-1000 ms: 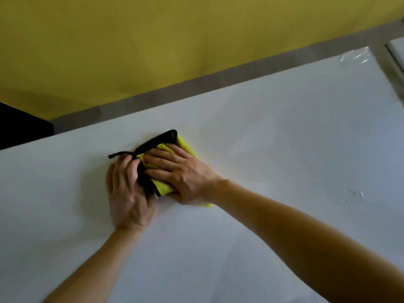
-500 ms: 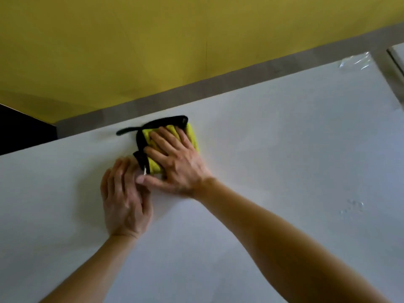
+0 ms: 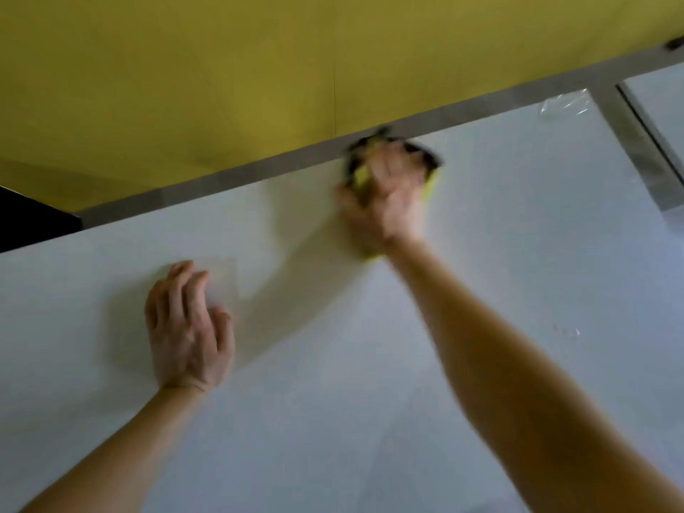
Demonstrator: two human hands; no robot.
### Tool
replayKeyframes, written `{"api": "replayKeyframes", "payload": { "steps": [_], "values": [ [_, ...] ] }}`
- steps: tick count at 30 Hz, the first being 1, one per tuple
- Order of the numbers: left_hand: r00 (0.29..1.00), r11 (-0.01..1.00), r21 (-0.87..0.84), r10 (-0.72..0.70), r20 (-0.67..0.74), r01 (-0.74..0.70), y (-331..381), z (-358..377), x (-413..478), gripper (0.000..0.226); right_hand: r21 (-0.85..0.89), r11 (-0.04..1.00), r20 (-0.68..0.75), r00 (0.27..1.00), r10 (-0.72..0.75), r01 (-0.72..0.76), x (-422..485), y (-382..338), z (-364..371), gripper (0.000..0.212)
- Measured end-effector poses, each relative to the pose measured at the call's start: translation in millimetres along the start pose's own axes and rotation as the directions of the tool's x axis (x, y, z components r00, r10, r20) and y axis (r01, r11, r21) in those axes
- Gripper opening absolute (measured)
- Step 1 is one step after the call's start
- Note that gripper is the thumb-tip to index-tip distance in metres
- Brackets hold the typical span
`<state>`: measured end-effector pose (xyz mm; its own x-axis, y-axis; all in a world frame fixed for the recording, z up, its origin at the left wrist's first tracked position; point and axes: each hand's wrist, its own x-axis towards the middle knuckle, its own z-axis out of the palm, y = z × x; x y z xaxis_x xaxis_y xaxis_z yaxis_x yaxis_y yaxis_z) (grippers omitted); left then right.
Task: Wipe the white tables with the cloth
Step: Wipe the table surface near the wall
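A yellow cloth point(image 3: 431, 185) with black trim lies at the far edge of the white table point(image 3: 518, 253). My right hand point(image 3: 388, 201) presses flat on the cloth with fingers spread; it is blurred by motion and covers most of the cloth. My left hand point(image 3: 187, 327) rests palm down on the bare table, well to the left and nearer to me, with its fingers straight and holding nothing.
A yellow wall point(image 3: 259, 68) rises beyond a grey strip point(image 3: 222, 179) behind the table's far edge. A second white table point(image 3: 662, 105) stands at the upper right across a grey gap. Clear plastic film point(image 3: 564, 103) sits on the far right corner.
My right hand has slid the cloth away and to the right, up to the far edge. My left hand has stayed behind on the table, apart from the cloth.
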<state>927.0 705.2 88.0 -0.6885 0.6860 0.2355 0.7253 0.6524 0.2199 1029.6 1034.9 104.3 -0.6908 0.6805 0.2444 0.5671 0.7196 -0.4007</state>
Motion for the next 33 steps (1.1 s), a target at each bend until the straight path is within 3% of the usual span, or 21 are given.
{"api": "replayKeyframes", "payload": {
  "steps": [1, 3, 6, 7, 9, 11, 12, 15, 17, 18, 20, 21, 23, 24, 25, 26, 27, 29, 30, 31, 33],
  "values": [
    [1.0, 1.0, 0.006, 0.0, -0.001, 0.0, -0.8, 0.4, 0.1, 0.055, 0.082, 0.981, 0.008, 0.985, -0.175, 0.174, -30.4, -35.7, 14.1, 0.059],
    [1.0, 1.0, 0.02, 0.021, -0.012, -0.02, -3.5, 0.8, -3.4, 0.055, 0.22, 0.875, 0.156, 0.87, -0.468, 0.432, -93.2, -98.2, 23.6, 0.056],
    [0.999, 0.999, 0.034, 0.042, -0.016, -0.042, -1.7, 0.9, -5.3, 0.052, 0.344, 0.716, 0.31, 0.646, -0.697, 0.607, -118.5, -94.4, 7.6, 0.06],
    [1.0, 0.998, 0.058, 0.031, 0.0, -0.031, 0.2, 0.7, -4.4, 0.05, 0.346, 0.705, 0.3, 0.639, -0.708, 0.619, -105.7, -68.4, 2.2, 0.06],
    [0.999, 0.995, 0.104, -0.008, 0.047, 0.003, 5.3, -2.3, -3.6, 0.049, 0.228, 0.818, 0.255, 0.778, -0.574, 0.528, -64.5, 2.8, -16.6, 0.055],
    [0.992, 0.991, 0.125, -0.052, 0.118, 0.037, 14.6, -8.3, -4.6, 0.056, 0.074, 0.968, 0.135, 0.959, -0.25, 0.242, -18.7, 85.0, -45.3, 0.057],
    [0.985, 0.992, 0.12, -0.052, 0.163, 0.032, 22.7, -11.5, -5.2, 0.061, 0.016, 0.997, 0.082, 0.994, -0.077, 0.076, -3.0, 121.2, -60.7, 0.061],
    [0.947, 0.998, 0.028, 0.04, 0.32, -0.052, 57.4, -20.1, -3.2, 0.083, -0.065, 0.965, 0.011, 0.967, 0.254, -0.252, 3.0, 156.3, -77.8, 0.07],
    [0.893, 0.998, -0.016, 0.063, 0.445, -0.062, 81.5, -27.4, 5.0, 0.111, -0.062, 0.949, -0.006, 0.951, 0.308, -0.308, -24.9, 106.5, -66.7, 0.07],
    [0.839, 0.998, 0.002, 0.056, 0.541, -0.068, 93.0, -31.0, 10.7, 0.13, -0.038, 0.969, -0.002, 0.97, 0.242, -0.242, -49.5, 74.6, -57.4, 0.069],
    [0.699, 0.991, 0.102, -0.01, 0.715, -0.091, 110.4, -36.3, 16.6, 0.167, 0.061, 0.996, 0.119, 0.99, -0.076, 0.069, -117.8, 7.4, -41.7, 0.063],
    [0.658, 0.98, 0.161, -0.043, 0.752, -0.12, 116.7, -36.8, 15.4, 0.178, 0.142, 0.96, 0.196, 0.944, -0.266, 0.241, -152.2, -17.5, -39.8, 0.059],
    [0.637, 0.946, 0.255, -0.072, 0.767, -0.2, 130.8, -39.0, 8.7, 0.189, 0.295, 0.82, 0.339, 0.749, -0.57, 0.49, -193.1, -26.8, -50.8, 0.055],
    [0.632, 0.931, 0.288, -0.086, 0.77, -0.224, 136.5, -39.9, 5.4, 0.192, 0.35, 0.743, 0.373, 0.643, -0.669, 0.57, -194.3, -9.7, -57.8, 0.054],
    [0.63, 0.92, 0.311, -0.097, 0.77, -0.238, 140.2, -40.2, 4.1, 0.192, 0.359, 0.698, 0.38, 0.586, -0.716, 0.619, -184.7, 15.2, -64.4, 0.053],
    [0.628, 0.912, 0.324, -0.101, 0.772, -0.251, 143.1, -40.9, 5.0, 0.192, 0.32, 0.709, 0.375, 0.603, -0.704, 0.629, -167.3, 46.4, -71.2, 0.052],
    [0.624, 0.91, 0.322, -0.097, 0.775, -0.259, 144.4, -42.1, 6.3, 0.191, 0.243, 0.77, 0.343, 0.691, -0.637, 0.589, -144.1, 81.9, -79.0, 0.052],
    [0.62, 0.912, 0.311, -0.083, 0.78, -0.269, 144.7, -45.4, 8.3, 0.19, 0.062, 0.94, 0.216, 0.915, -0.34, 0.335, -93.0, 154.0, -100.8, 0.054],
    [0.623, 0.909, 0.316, -0.083, 0.778, -0.273, 145.5, -46.3, 8.3, 0.189, -0.009, 0.988, 0.144, 0.978, -0.149, 0.151, -72.0, 185.0, -111.6, 0.059],
    [0.623, 0.903, 0.322, -0.081, 0.778, -0.284, 146.3, -46.4, 8.0, 0.189, -0.056, 0.998, 0.081, 0.996, 0.041, -0.036, -57.5, 208.1, -118.3, 0.065],
    [0.619, 0.899, 0.324, -0.078, 0.781, -0.295, 146.0, -45.7, 8.8, 0.189, -0.078, 0.937, -0.035, 0.94, 0.338, -0.34, -45.4, 210.7, -112.2, 0.069]
  ]
}}
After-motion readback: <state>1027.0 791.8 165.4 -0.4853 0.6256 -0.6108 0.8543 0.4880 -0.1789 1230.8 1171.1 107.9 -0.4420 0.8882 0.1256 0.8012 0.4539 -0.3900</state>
